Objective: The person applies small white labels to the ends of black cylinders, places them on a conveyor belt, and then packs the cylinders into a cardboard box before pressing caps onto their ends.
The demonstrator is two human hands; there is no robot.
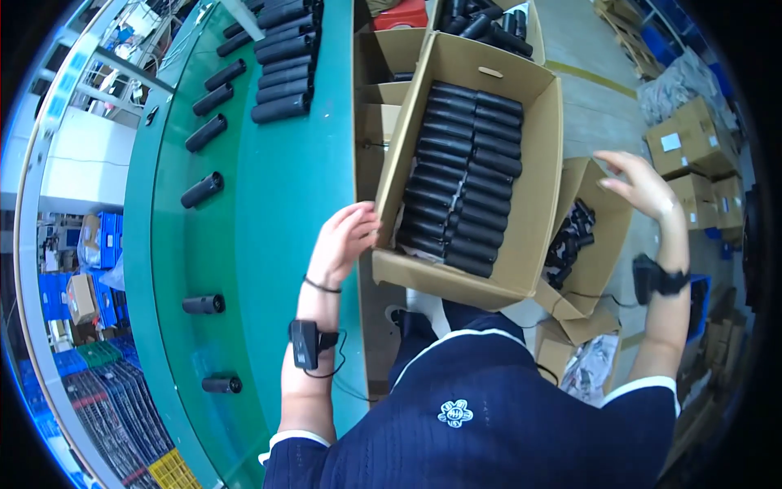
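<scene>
A cardboard box stands in front of me, its flaps up, with two columns of black cylinders lying side by side in it. My left hand rests its stretched fingers against the box's left wall near the front corner; it does not appear to grip anything. Off to the right, my right hand is raised with thumb and fingers apart and nothing in it. It is above the edge of a smaller open carton, which holds a jumble of small black parts.
A green conveyor belt along the left carries single black cylinders, and more lie in rows on the green table. Another carton of black parts stands behind the box. Stacked cartons are at the far right. A carton with clear plastic bags is near my right side.
</scene>
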